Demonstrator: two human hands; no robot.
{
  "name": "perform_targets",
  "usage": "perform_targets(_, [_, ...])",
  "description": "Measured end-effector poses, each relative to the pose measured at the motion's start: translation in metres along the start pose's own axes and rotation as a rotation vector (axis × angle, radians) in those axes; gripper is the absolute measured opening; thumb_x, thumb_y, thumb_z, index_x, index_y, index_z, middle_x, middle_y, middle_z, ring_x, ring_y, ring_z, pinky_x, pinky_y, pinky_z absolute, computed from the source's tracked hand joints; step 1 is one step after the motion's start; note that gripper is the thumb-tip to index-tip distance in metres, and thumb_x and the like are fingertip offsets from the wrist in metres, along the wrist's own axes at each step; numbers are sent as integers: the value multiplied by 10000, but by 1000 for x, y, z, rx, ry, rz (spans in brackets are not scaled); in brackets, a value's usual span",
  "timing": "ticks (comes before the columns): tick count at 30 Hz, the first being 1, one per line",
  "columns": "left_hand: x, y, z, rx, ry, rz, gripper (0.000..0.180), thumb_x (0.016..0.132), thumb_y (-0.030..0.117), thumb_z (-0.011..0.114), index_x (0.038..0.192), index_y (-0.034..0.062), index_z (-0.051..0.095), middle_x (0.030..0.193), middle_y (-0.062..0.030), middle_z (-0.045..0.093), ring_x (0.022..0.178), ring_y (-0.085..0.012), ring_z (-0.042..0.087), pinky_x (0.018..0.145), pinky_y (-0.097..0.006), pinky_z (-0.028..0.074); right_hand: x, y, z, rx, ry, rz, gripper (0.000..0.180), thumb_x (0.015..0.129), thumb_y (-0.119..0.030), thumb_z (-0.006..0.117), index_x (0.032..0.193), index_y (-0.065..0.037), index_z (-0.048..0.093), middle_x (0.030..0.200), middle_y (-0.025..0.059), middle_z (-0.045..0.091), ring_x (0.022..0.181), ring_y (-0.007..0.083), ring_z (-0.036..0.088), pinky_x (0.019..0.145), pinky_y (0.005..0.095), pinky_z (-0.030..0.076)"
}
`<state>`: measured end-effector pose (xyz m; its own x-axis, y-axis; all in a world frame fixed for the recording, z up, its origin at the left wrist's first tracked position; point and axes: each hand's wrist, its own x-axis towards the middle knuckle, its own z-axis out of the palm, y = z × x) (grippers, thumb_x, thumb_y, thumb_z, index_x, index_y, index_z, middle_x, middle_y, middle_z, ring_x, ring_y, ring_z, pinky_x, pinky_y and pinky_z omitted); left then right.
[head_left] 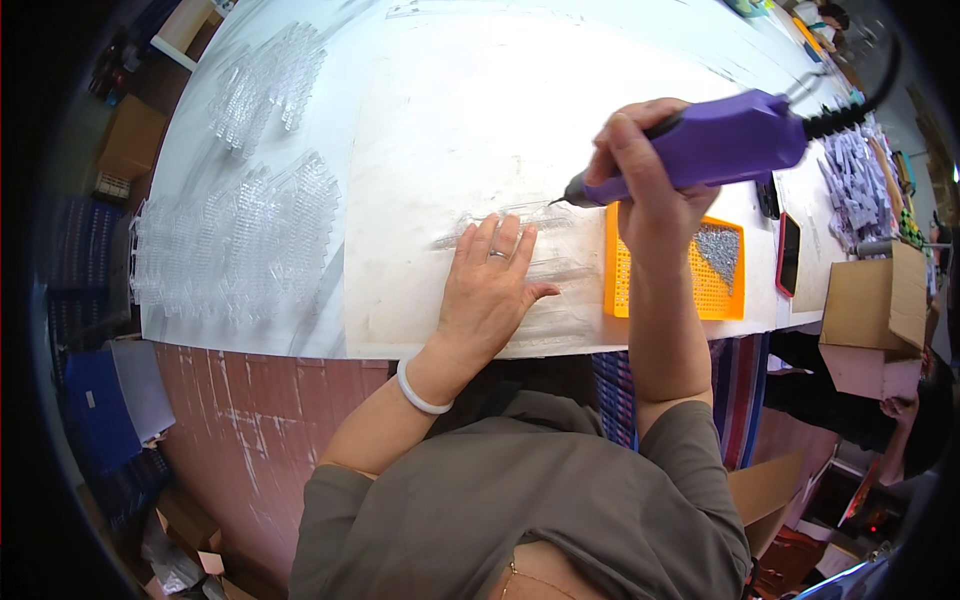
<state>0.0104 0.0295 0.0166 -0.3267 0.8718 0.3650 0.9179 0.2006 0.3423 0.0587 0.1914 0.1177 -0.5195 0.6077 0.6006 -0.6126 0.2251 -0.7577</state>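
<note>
My right hand grips a purple electric screwdriver, with its dark tip pointing left and down over the worktop. A thin bit at the tip ends a little to the right of my left fingertips. My left hand rests flat, fingers spread, on the white work surface; it wears a ring and a pale bangle. Beneath and beside its fingers lie faint, clear strip-like pieces, whose exact shape I cannot make out. Under my right forearm stands an orange perforated basket with small silver metal parts, probably screws.
Rows of clear plastic pieces cover the table's left side, with another batch behind them. Right of the basket lies a red-edged phone. Farther right are a heap of pale strips and an open cardboard box. The screwdriver's black cord runs upward.
</note>
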Motion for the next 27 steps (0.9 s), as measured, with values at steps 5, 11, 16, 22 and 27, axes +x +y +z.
perform_targets(5, [2, -1, -4, -20, -13, -4, 668, 758, 429, 715, 1253, 1, 579, 1284, -156, 512, 1218, -323, 454, 1035, -459, 370, -3, 18, 23, -59, -28, 115, 80, 849, 51, 641, 876, -13, 603, 747, 89, 641, 545, 122, 614, 510, 238, 512])
perform_targets(11, [1, -3, -2, -23, -25, -15, 678, 749, 429, 727, 1259, 10, 574, 1293, -147, 503, 1232, -319, 448, 1040, -461, 372, -5, 28, 29, -82, -86, 119, 84, 845, 46, 651, 875, -17, 604, 753, 87, 645, 554, 127, 622, 515, 241, 517])
perform_targets(16, [-1, -4, -1, -11, -23, -20, 697, 736, 433, 737, 1271, 21, 565, 1310, -144, 488, 1246, -313, 436, 1043, -463, 372, -8, 29, 31, -98, -70, 169, 86, 844, 47, 655, 872, -18, 605, 746, 83, 646, 560, 129, 629, 515, 242, 520])
perform_targets(22, [-1, -4, 1, -20, -18, -12, 714, 734, 435, 741, 1281, 20, 549, 1313, -142, 471, 1246, -308, 427, 1043, -460, 371, -9, 33, 32, -94, -89, 163, 91, 842, 52, 653, 881, -16, 607, 742, 83, 645, 561, 131, 632, 509, 246, 525])
perform_targets(27, [-2, -5, 1, -23, -8, -4, 712, 731, 440, 743, 1261, 5, 553, 1313, -141, 466, 1248, -310, 418, 1043, -457, 371, -10, 32, 37, -120, -120, 182, 95, 842, 53, 653, 885, -17, 605, 744, 88, 645, 560, 133, 631, 508, 249, 529])
